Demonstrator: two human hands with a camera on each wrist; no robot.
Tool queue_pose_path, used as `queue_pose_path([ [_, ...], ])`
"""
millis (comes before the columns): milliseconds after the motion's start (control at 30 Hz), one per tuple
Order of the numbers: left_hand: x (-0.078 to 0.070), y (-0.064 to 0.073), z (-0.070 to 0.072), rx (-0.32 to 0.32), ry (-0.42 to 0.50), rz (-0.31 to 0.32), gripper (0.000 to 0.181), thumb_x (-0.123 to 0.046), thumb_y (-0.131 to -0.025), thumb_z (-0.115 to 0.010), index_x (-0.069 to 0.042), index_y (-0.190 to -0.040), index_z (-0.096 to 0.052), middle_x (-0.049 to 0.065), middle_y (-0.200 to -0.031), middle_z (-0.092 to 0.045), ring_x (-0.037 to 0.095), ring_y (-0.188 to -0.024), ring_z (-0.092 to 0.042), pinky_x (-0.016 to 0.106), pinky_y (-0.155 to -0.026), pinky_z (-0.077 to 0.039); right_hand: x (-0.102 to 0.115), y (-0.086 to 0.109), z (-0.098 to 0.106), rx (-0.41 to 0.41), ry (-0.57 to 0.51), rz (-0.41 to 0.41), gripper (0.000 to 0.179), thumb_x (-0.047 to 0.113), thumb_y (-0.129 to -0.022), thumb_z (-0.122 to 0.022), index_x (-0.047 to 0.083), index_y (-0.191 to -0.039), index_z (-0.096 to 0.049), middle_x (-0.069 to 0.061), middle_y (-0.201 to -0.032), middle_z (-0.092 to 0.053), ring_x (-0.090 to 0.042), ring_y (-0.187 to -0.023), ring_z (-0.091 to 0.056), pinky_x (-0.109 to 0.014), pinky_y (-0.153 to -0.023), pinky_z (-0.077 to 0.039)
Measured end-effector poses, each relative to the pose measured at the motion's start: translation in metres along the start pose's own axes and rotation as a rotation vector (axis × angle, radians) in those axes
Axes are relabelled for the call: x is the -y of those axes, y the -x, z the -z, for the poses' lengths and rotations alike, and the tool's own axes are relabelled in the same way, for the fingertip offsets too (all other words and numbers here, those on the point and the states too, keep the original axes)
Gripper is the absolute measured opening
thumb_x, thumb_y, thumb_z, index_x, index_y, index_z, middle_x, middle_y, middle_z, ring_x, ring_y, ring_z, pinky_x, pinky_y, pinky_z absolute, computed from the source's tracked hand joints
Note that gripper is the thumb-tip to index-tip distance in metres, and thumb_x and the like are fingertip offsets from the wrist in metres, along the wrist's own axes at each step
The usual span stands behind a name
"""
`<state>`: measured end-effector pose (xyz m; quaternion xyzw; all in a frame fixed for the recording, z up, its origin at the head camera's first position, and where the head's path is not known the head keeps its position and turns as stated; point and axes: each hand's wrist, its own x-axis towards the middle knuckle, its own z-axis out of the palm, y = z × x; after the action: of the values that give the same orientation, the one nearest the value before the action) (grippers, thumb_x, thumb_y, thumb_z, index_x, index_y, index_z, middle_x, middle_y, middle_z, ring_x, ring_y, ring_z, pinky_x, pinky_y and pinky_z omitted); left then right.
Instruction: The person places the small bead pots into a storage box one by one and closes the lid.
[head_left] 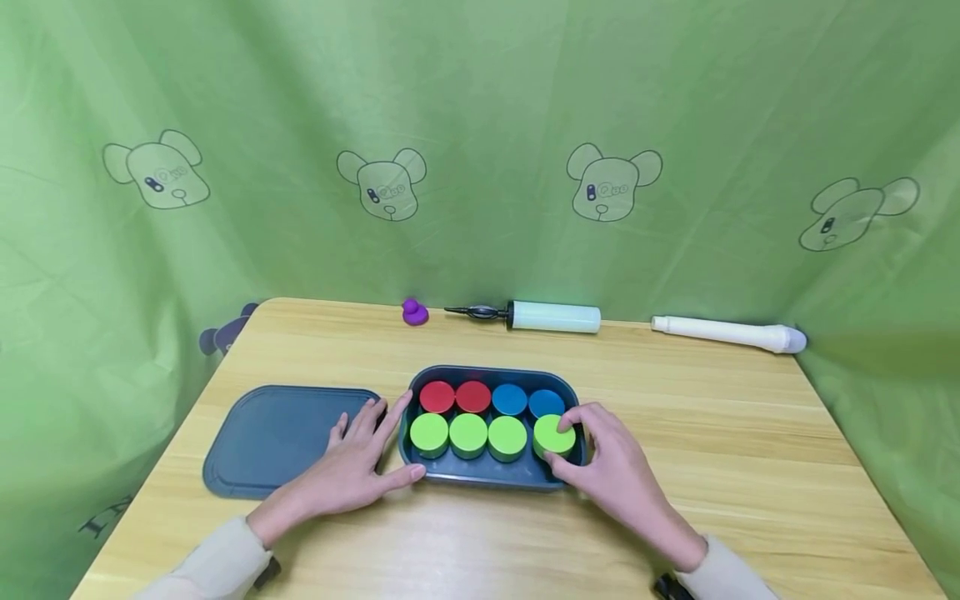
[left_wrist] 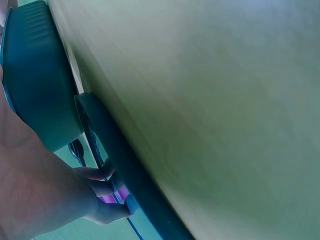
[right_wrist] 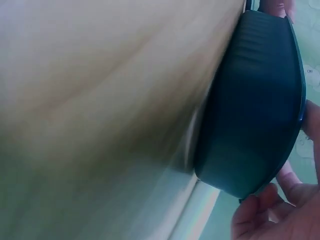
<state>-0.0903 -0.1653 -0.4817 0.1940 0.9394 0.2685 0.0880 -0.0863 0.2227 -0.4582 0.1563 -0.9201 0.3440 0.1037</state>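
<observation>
In the head view a dark blue box stands at the table's middle. At its back lie two red discs and two blue discs; along its front are several lime green cylinders. My right hand pinches the rightmost green cylinder between thumb and index finger, inside the box's right end. With spread, fairly straight fingers, my left hand touches the box's left rim, its other fingers over the flat dark lid. The right wrist view shows the box's outer wall beside the right hand's fingers.
Along the table's back edge lie a small purple duck, a hand pump with a pale barrel and black nozzle, and a white stick-like object. A green curtain printed with bear heads hangs behind the wooden table.
</observation>
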Motion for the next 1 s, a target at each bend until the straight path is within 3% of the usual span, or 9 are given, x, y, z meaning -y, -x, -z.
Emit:
queue_pose_path([
  [167, 0.000, -0.001, 0.000, 0.001, 0.000, -0.002, 0.103, -0.077, -0.100, -0.059, -0.037, -0.178, -0.006, 0.027, -0.176, -0.019, 0.046, -0.164, -0.011, 0.079, -0.122, -0.001, 0.006, -0.004, -0.002, 0.021, 0.123, 0.036, 0.039, 0.020, -0.077, -0.098, 0.018, -0.100, -0.066, 0.005, -0.104, -0.066, -0.018, -0.096, -0.060, -0.044, -0.085, -0.053],
  [400, 0.000, 0.000, 0.001, 0.003, 0.000, -0.008, 0.103, -0.077, -0.100, -0.059, -0.035, -0.178, -0.006, 0.028, -0.176, -0.019, 0.046, -0.164, -0.011, 0.079, -0.122, -0.001, 0.015, -0.010, -0.003, 0.101, 0.212, -0.022, 0.039, 0.027, -0.078, -0.098, 0.017, -0.094, -0.065, 0.004, -0.095, -0.063, -0.019, -0.084, -0.056, -0.041, -0.078, -0.051],
  [833, 0.001, -0.001, 0.000, -0.002, -0.006, -0.005, 0.103, -0.077, -0.100, -0.059, -0.036, -0.178, -0.005, 0.027, -0.176, -0.019, 0.046, -0.164, -0.011, 0.079, -0.122, -0.001, 0.018, -0.015, 0.003, 0.137, 0.234, 0.014, 0.032, 0.023, -0.081, -0.101, 0.015, -0.094, -0.073, -0.001, -0.099, -0.070, -0.021, -0.091, -0.066, -0.046, -0.085, -0.058],
  [1000, 0.002, 0.000, 0.000, -0.002, -0.003, -0.003, 0.103, -0.077, -0.100, -0.059, -0.037, -0.177, -0.005, 0.027, -0.176, -0.019, 0.046, -0.164, -0.011, 0.078, -0.122, 0.000, 0.015, -0.008, 0.006, 0.104, 0.216, 0.075, 0.028, 0.024, -0.086, -0.097, 0.015, -0.098, -0.075, -0.001, -0.107, -0.072, -0.021, -0.098, -0.068, -0.046, -0.088, -0.060],
])
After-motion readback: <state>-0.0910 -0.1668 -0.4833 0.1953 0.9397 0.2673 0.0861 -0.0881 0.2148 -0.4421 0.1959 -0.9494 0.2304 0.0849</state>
